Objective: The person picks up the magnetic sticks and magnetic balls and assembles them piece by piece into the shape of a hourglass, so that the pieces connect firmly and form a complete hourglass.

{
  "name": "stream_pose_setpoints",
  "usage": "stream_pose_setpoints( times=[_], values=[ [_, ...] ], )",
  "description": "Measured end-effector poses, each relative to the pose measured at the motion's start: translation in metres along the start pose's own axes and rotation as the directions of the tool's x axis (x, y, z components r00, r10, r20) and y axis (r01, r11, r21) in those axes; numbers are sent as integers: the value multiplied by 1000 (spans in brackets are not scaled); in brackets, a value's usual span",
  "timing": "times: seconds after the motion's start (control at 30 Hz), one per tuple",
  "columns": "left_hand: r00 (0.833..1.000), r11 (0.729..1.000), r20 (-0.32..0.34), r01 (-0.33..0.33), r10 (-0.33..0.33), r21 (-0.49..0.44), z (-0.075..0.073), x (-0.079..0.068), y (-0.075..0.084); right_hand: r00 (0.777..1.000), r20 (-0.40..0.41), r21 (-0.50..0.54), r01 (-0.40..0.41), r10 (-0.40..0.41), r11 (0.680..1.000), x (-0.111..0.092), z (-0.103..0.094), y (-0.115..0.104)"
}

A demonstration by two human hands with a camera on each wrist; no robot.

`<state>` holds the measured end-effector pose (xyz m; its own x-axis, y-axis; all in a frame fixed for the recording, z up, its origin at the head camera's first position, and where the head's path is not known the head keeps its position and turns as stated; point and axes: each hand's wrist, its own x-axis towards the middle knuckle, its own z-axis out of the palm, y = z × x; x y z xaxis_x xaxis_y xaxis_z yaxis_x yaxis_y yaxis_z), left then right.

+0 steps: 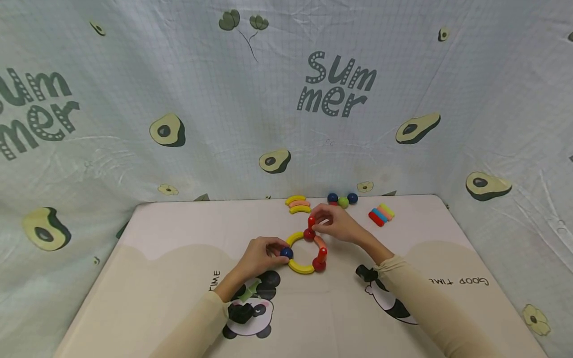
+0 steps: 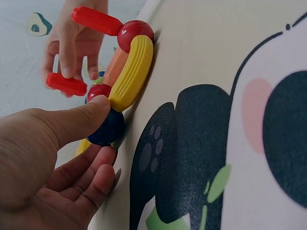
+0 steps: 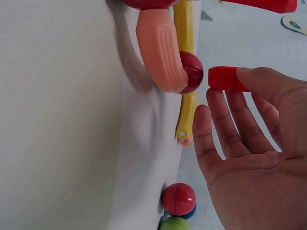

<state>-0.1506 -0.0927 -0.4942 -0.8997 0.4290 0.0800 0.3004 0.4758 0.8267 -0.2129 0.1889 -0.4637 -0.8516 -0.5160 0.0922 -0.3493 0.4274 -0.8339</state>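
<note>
A ring of curved sticks and balls lies on the table. My left hand (image 1: 263, 254) pinches its blue ball (image 2: 107, 127) between thumb and fingers. My right hand (image 1: 338, 224) holds a short red stick (image 3: 225, 78) upright by its side, just above the far red ball (image 3: 193, 72); a small gap shows between them. Another red stick (image 1: 323, 254) stands on the near red ball (image 1: 319, 265). Two yellow curved sticks (image 1: 302, 269) and a salmon curved stick (image 3: 160, 50) join the balls.
Behind the ring lie loose curved sticks (image 1: 299, 203) in yellow and salmon. Several balls, including a green ball (image 1: 343, 202), sit at the back edge. Short coloured sticks (image 1: 382, 215) lie to their right. A patterned cloth (image 1: 215, 164) hangs behind the table (image 1: 170, 219).
</note>
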Motion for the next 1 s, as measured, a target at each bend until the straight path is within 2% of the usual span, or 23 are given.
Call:
stream_pose_setpoints(
  times=[0.47,0.67,1.0],
  values=[
    [1000,1000,9,3,-3,-1,-2,0,5,1000,-4,22,-21,21,1000,-2,2,1],
    [1000,1000,11,18,-18,2,-2,1,6,1000,6,-6,3,-3,1000,-3,2,2],
    [1000,1000,8,24,-24,11,-1,1,7,999,47,-56,-14,17,998,-3,3,11]
  ],
)
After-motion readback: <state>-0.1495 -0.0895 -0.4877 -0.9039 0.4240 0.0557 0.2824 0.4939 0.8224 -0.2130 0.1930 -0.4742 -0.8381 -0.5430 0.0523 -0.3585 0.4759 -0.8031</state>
